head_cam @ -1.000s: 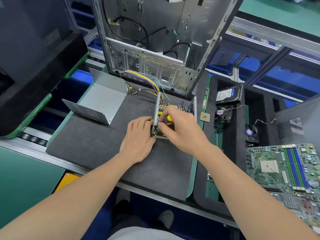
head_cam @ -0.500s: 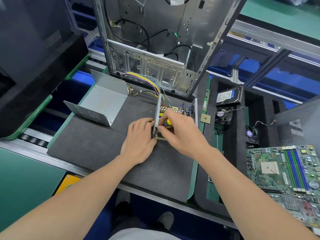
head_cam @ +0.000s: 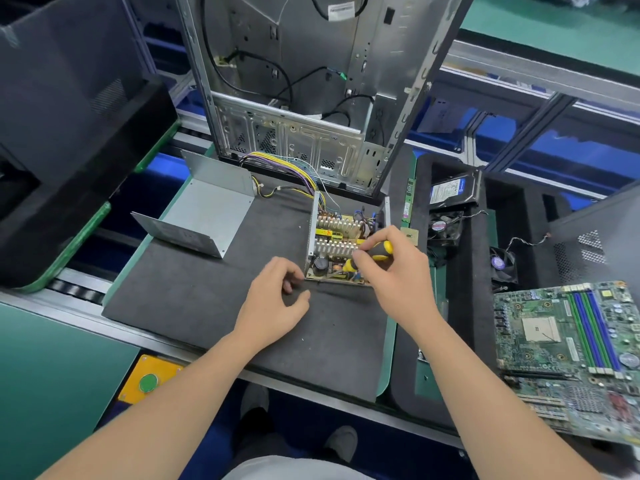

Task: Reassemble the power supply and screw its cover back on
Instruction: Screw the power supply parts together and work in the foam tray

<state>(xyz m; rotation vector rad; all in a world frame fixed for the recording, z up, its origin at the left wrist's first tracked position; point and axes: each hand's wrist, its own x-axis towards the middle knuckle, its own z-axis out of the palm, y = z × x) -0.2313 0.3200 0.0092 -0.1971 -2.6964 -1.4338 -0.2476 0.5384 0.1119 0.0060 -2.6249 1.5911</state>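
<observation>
The open power supply (head_cam: 341, 242) lies flat on the dark foam mat (head_cam: 194, 292), its heat sinks and circuit board showing, with coloured wires running back toward the case. Its grey U-shaped metal cover (head_cam: 207, 216) lies apart on the mat to the left. My right hand (head_cam: 394, 271) grips a yellow-and-black screwdriver (head_cam: 375, 252) over the supply's near right corner. My left hand (head_cam: 277, 299) rests on the mat just left of the supply's near edge, fingers loosely curled and holding nothing.
An empty computer case (head_cam: 311, 98) stands upright behind the mat. To the right a black tray (head_cam: 478, 306) holds a hard drive (head_cam: 450, 190), two small fans and a RAM stick. A motherboard (head_cam: 575, 341) lies at far right. A black panel (head_cam: 69, 133) leans at left.
The power supply has gone from standing on edge between my hands to lying flat. My left hand has let go of it and dropped back onto the mat. The screwdriver stays in my right hand.
</observation>
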